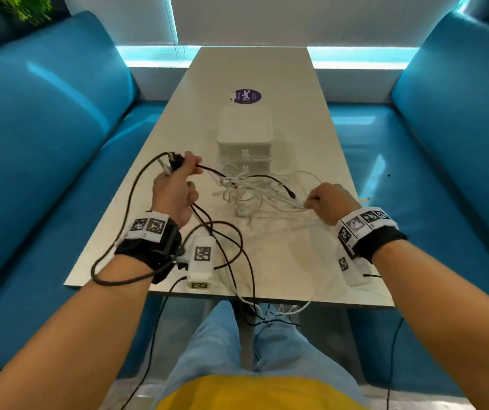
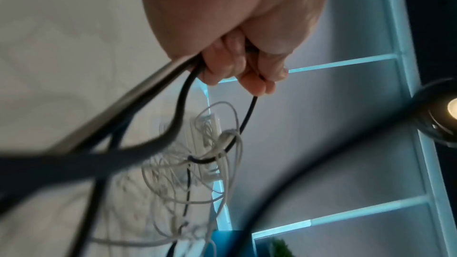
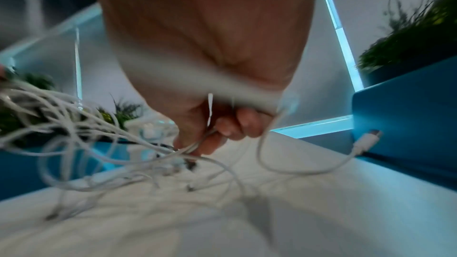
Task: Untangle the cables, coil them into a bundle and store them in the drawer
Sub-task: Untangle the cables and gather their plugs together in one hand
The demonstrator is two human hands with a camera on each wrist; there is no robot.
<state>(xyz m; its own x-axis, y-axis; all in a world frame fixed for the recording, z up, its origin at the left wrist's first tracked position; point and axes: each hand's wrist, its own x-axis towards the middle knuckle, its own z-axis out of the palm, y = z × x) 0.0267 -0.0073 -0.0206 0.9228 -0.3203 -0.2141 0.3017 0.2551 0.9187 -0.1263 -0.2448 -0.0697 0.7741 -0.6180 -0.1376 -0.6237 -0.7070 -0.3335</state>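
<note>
- The left hand (image 1: 175,187) is raised above the near-left part of the tabletop (image 1: 311,137), fingers curled tight round a bunch of black cable (image 1: 137,184); its loops trail down over the wrist and off the near edge.
- The right hand (image 1: 327,202) sits low at the right, fingers and thumb pinching several strands of white cable (image 1: 255,193); in the right wrist view those strands run out from between the fingertips (image 3: 210,144) toward the knot.
- The two hands are held well apart, with the tangle stretched between them in the middle of the tabletop.
- One black strand from the left hand runs into the white knot, and the left wrist view shows it hooked through a white loop.
- Risk, as I judge it: pulling the hands further apart could cinch that crossing tighter rather than free it.
- Slack hanging over the near edge by the knees could snag, or drag the bundle off.
- The white drawer unit (image 1: 244,140) stands just beyond the tangle; both drawers look closed, and a taut cable could tug or tip it.
- A loose white plug (image 3: 371,136) lies at the right edge, free to catch.
</note>
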